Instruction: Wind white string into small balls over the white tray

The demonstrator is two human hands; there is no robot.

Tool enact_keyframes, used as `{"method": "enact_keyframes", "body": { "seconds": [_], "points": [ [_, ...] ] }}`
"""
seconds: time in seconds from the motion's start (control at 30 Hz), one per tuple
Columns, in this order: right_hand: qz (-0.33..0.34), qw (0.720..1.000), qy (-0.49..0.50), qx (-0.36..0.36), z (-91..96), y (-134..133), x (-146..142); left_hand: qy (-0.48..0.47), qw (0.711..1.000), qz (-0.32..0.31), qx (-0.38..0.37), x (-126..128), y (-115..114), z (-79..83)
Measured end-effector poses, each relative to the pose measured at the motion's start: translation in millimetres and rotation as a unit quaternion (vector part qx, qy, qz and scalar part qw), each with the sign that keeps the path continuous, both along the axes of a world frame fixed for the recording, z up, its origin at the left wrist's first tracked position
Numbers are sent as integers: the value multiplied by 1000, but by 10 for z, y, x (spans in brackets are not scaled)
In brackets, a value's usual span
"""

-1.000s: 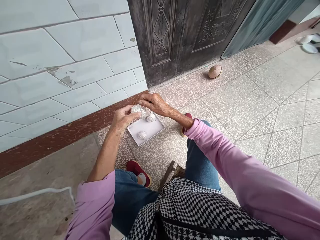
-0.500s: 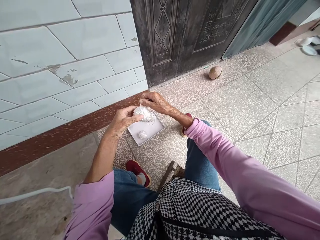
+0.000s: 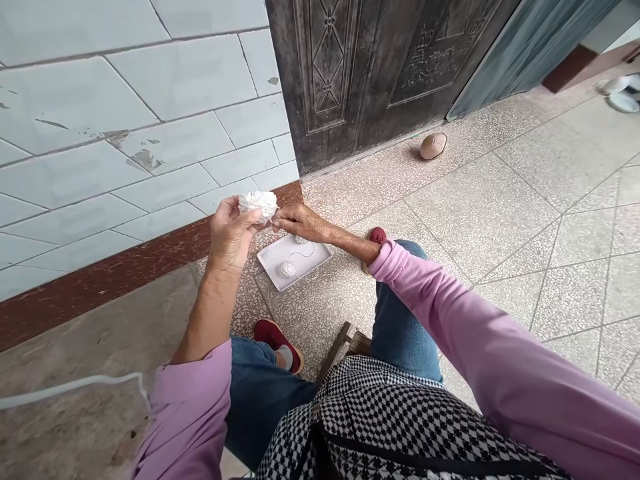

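White tufted ball (image 3: pixel 257 205), rough and shaggy with short fibres, sits in the person's raised left hand (image 3: pixel 231 233), its fingers curled up around the ball's underside and thumb side, gripping it firmly above the tray. The right hand (image 3: pixel 300 223) reaches across from the other side, its thumb and forefinger pressed together in a tight pinch, and those fingertips (image 3: pixel 276 223) sit just at the ball's lower edge; whether they pinch a strand is too fine to tell. Below the hands, a shallow white tray (image 3: pixel 316 256), rectangular and low-rimmed, rests on the floor and holds two smaller white balls: one (image 3: pixel 287 269) lies in plain view, and the other (image 3: pixel 300 239) sits partly hidden beneath the right wrist. A thin white thread (image 3: pixel 306 253) curls across the tray, making three balls in all, counting the one in hand. Two pink sleeves (image 3: pixel 500 347) cover the arms, blue jeans (image 3: pixel 400 327) cover the knees, and a black-and-white checked bag (image 3: pixel 400 427) sits on the lap. Two red shoes (image 3: pixel 274 339) stand on the speckled terrazzo floor (image 3: pixel 475 220). Beyond them, a worn tan ball (image 3: pixel 433 146) lies against the foot of a dark embossed metal door (image 3: pixel 360 73), and pale glazed wall tiles (image 3: pixel 150 113), chipped in places, rise above a reddish-brown skirting band (image 3: pixel 125 287).
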State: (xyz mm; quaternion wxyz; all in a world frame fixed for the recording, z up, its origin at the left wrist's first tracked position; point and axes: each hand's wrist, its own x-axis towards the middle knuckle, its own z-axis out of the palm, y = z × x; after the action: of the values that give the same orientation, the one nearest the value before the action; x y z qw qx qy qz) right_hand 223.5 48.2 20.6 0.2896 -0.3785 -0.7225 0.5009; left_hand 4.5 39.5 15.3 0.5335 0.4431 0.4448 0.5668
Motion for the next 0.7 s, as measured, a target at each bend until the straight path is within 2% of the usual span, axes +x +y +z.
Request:
{"method": "enact_keyframes", "body": {
  "seconds": [0.13, 0.27, 0.37, 0.47, 0.6, 0.7],
  "points": [
    [33, 999, 11, -11, 38, -63, -25, 45, 998, 42, 16, 12, 6, -31],
    [10, 998, 38, -39, 106, -65, 41, 96, 994, 54, 28, 30, -10, -36],
    [-11, 997, 61, -50, 128, -6, 131, 135, 991, 17, 19, 34, -20, -31],
    [-20, 994, 99, -27, 74, 113, 228, 157, 987, -24, 1, 55, -44, -3],
    [-32, 989, 148, 9, -65, 273, 304, 128, 988, -81, -23, 121, -110, 68],
    [-48, 988, 148, 11, -94, 297, 315, 91, 986, -132, -42, 163, -162, 120]
  ]
}}
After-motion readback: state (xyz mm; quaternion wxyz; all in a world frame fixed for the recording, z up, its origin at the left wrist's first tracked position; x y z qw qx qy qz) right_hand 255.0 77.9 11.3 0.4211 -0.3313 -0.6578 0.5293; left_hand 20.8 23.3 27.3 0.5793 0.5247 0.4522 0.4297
